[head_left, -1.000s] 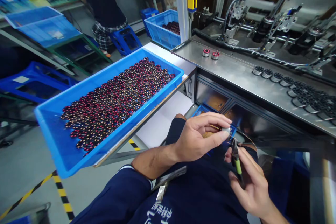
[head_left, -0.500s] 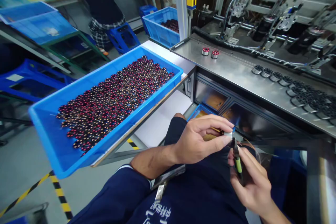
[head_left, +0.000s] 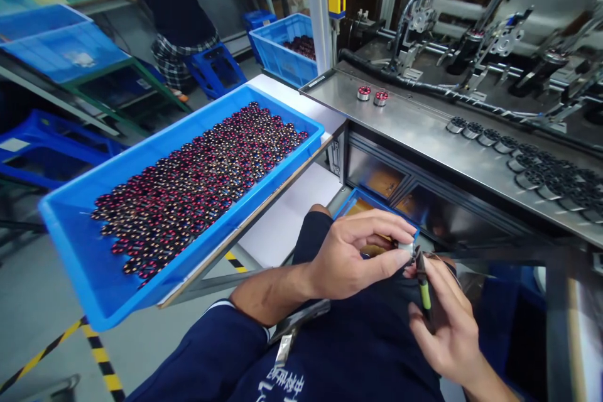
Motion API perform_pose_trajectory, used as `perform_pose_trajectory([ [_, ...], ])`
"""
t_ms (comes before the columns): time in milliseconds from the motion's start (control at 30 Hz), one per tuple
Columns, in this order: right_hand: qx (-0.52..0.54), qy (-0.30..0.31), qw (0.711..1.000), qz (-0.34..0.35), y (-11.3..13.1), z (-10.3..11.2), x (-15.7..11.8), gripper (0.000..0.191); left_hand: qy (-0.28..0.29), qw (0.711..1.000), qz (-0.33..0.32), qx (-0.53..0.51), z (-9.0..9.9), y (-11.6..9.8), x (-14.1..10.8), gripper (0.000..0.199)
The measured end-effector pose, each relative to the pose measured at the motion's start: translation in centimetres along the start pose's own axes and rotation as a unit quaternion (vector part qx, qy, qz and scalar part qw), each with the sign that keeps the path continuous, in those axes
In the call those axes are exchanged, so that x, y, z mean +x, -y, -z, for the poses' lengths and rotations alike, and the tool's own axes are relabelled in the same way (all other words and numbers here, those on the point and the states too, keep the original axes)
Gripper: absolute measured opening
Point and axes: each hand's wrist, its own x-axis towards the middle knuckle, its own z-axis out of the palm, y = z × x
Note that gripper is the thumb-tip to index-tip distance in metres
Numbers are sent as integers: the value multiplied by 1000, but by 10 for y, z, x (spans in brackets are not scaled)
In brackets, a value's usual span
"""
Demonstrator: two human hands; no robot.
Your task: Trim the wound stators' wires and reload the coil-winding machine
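Between thumb and fingers, my left hand (head_left: pixel 351 254) grips a small silvery round part (head_left: pixel 406 247). My right hand (head_left: pixel 450 320) is closed around pliers (head_left: pixel 424 292) with green-and-black handles, their jaws up against the part's right side. A thin wire (head_left: pixel 440 257) runs near the jaws and past my right fingers. Whether the jaws are closed on the wire is too small to tell. Both hands are above my lap.
A blue tray (head_left: pixel 66 226) full of dark and red round parts lies left. On the metal bench (head_left: pixel 414 122) stand two red-topped parts (head_left: pixel 372 96) and several black-topped ones (head_left: pixel 527 169). Machinery is behind; a person (head_left: pixel 164 0) is at the upper left.
The whole view has shifted slightly. The plier jaws are a little nearer the silvery part and stand more upright. Both hands keep their holds.
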Motion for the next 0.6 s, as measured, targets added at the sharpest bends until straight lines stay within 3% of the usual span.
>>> perform_pose_trajectory([
  [200,-11,-24,1000,16,-7,0,-9,74,5,999,-17,31,-1,-4,0,16],
  [333,-4,-24,998,-59,-14,1,-18,66,29,998,-30,51,3,2,-2,19],
  [467,16,-5,991,-132,-14,7,-17,62,32,982,-145,120,9,10,3,47],
  [533,15,6,990,-137,-11,13,-17,61,23,956,-227,184,11,12,8,63],
  [600,9,16,990,-137,-7,20,-19,61,24,929,-276,245,12,11,12,65],
])
